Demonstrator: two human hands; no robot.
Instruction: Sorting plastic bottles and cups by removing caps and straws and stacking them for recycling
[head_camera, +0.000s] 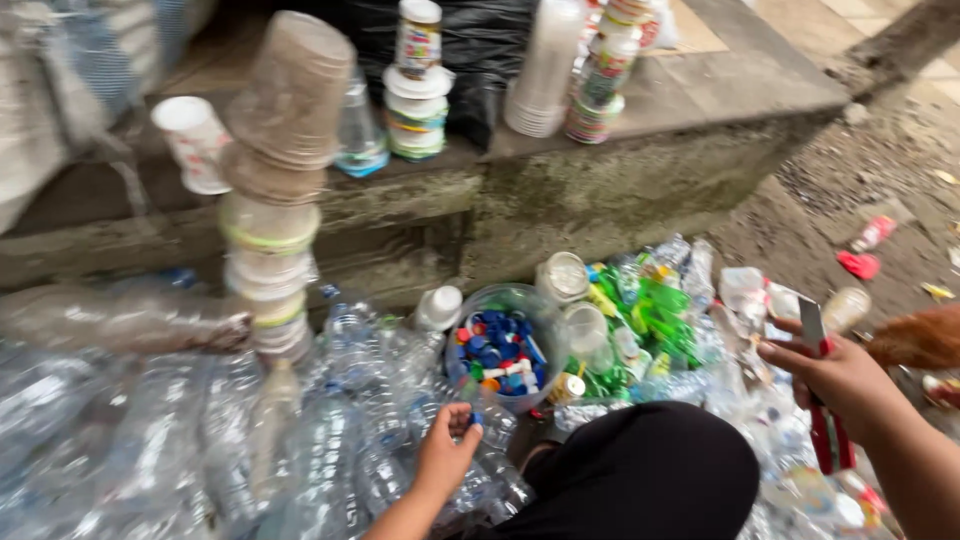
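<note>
**Cap off, cutter ready: sorting clear bottles**

The left hand (445, 450) pinches a small blue cap (474, 417) at the neck of a clear plastic bottle (490, 440) lying in the heap just beyond its fingertips. To do this well, it seems best to keep the pinch firm and carry the cap straight to the clear bowl of caps (497, 345) just ahead of the hand, without dropping it among the bottles.

The right hand (838, 375) is clenched round a red-handled cutter (822, 400), blade pointing up.

The bottle is transparent, crumpled and lightweight-looking, half buried among similar ones.
</note>
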